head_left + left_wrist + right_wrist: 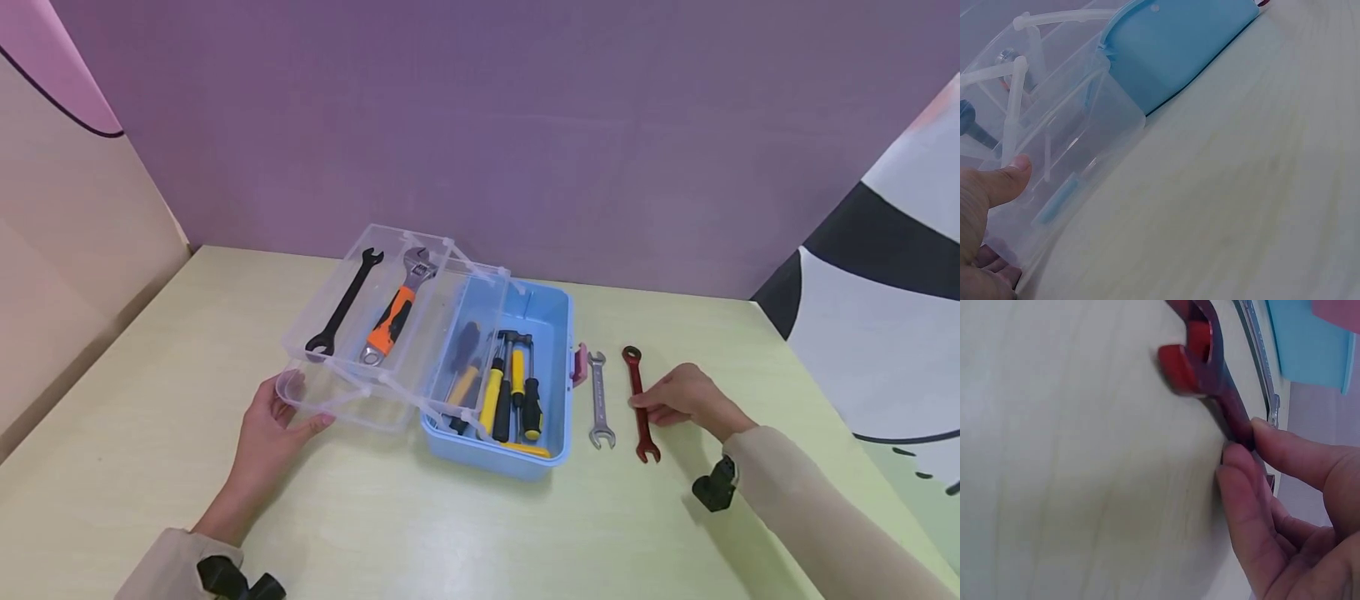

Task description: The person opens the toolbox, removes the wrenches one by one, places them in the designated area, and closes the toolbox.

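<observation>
My right hand [693, 400] pinches a dark red combination wrench [640, 408] by the middle of its shaft, between thumb and fingers. In the right wrist view the red wrench's open end [1191, 372] points away from the hand, close over the table. My left hand [266, 433] grips the near left corner of the clear plastic lid [337, 404], which is swung open from the blue toolbox [480, 458]. On the lid's tray lie a black wrench [345, 304] and an adjustable wrench [393, 317] with an orange and black handle.
Inside the blue toolbox lie a hammer [507, 383] and several screwdrivers, some seen through the clear tray. A silver wrench [599, 400] lies on the table [360, 517] between toolbox and red wrench. A pink latch [580, 364] sticks out from the box. Behind the table stands a purple wall [480, 142].
</observation>
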`<state>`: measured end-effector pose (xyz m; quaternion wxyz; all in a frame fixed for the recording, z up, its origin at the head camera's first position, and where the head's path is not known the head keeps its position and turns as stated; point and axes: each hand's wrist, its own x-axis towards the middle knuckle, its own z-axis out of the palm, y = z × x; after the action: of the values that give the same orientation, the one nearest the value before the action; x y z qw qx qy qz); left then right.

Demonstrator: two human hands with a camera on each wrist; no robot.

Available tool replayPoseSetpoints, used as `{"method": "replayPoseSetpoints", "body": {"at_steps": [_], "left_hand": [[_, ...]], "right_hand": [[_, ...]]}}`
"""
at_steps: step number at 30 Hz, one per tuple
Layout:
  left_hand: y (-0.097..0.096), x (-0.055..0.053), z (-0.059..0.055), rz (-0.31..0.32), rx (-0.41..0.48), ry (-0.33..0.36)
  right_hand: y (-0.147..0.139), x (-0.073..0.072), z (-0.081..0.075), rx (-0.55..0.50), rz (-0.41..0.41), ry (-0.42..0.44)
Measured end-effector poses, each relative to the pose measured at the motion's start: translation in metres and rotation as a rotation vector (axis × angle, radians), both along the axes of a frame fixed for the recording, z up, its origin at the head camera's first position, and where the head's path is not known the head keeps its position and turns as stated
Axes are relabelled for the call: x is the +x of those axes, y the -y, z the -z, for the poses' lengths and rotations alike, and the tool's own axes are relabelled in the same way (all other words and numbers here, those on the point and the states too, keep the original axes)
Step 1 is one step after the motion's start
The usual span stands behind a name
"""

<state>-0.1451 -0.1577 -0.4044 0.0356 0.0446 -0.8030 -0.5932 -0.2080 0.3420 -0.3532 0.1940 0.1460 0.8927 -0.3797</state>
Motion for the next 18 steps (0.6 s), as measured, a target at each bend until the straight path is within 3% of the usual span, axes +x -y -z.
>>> {"method": "replayPoseSetpoints", "body": {"at_steps": [10,18], "left_hand": [[0.000,0.002,-0.001,0.003,0.006,0.013],[0.000,0.001,0.000,0.007,0.002,-0.009]], "right_hand": [[0.001,-0.001,-0.004,0.073,-0.032,0.006],[0.000,-0.007,-0.025,0.162,-0.147,0.003]]}}
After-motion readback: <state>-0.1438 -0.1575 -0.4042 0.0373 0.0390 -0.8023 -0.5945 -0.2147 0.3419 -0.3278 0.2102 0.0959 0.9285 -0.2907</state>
